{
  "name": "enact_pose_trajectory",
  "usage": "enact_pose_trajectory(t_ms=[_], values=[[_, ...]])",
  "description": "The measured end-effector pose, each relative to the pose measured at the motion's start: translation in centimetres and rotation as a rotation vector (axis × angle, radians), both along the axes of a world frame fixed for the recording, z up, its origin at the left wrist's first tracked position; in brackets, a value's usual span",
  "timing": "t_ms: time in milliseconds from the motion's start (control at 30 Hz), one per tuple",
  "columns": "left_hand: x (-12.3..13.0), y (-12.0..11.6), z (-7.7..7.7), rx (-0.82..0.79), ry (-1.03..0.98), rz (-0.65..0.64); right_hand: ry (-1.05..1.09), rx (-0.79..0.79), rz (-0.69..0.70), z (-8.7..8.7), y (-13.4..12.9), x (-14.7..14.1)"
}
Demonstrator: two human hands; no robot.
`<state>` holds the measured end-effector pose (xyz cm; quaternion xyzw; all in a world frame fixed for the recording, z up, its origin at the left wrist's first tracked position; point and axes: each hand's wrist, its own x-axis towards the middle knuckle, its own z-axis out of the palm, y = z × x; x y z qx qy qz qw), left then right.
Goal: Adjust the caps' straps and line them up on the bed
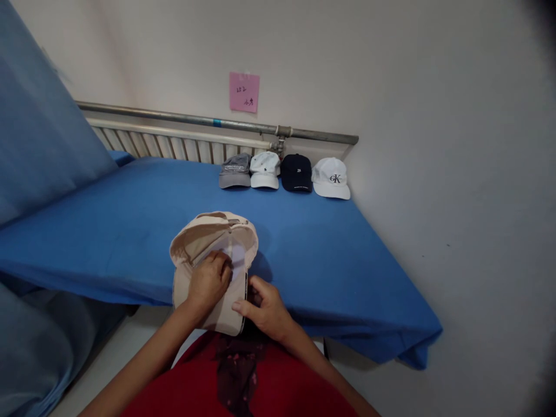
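Head view: the left hand presses inside the upturned beige cap at the blue table's near edge, the right hand pinches its brim; a loose pinch could drop it off.

Both hands gripping upturned beige cap, blue bed, four caps by wall

A: What can be read? The white cap at the right end of the row bears the dark letters "CK" on its front.

B: The pink note on the wall carries handwritten marks, too small to make out.
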<state>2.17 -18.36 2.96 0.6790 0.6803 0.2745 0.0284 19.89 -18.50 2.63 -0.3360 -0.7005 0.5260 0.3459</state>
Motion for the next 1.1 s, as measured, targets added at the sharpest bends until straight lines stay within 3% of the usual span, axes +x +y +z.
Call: enact_pose_trajectory(t_ms=[233, 400, 533, 633, 733, 933, 1100], values=[[0.0, 0.9, 1.1, -0.107, -0.020, 0.061, -0.013, -0.001, -0.018, -0.3, 0.0, 0.1], [0.0, 1.6, 1.6, -0.131, -0.038, 0.077, 0.103, -0.146, 0.004, 0.0, 0.0, -0.1], [-0.5, 0.1, 1.8, -0.055, -0.127, -0.074, 0.201, -0.262, -0.022, 0.6, 0.1, -0.2], [-1.3, -2.5, 2.2, 0.045, -0.130, -0.287, 0.242, -0.305, -0.078, 0.6, 0.3, -0.2], [-1.9, -5.3, 2.9, 0.048, -0.050, -0.383, 0.302, -0.345, -0.124, 0.1, 0.7, -0.3], [-1.0, -7.6, 4.1, -0.010, 0.103, -0.482, 0.436, -0.504, -0.187, -0.2, 1.4, -1.1], [0.5, -6.8, 3.0, 0.094, 0.254, -0.425, 0.544, -0.606, -0.190, 1.1, 1.3, -1.6]])
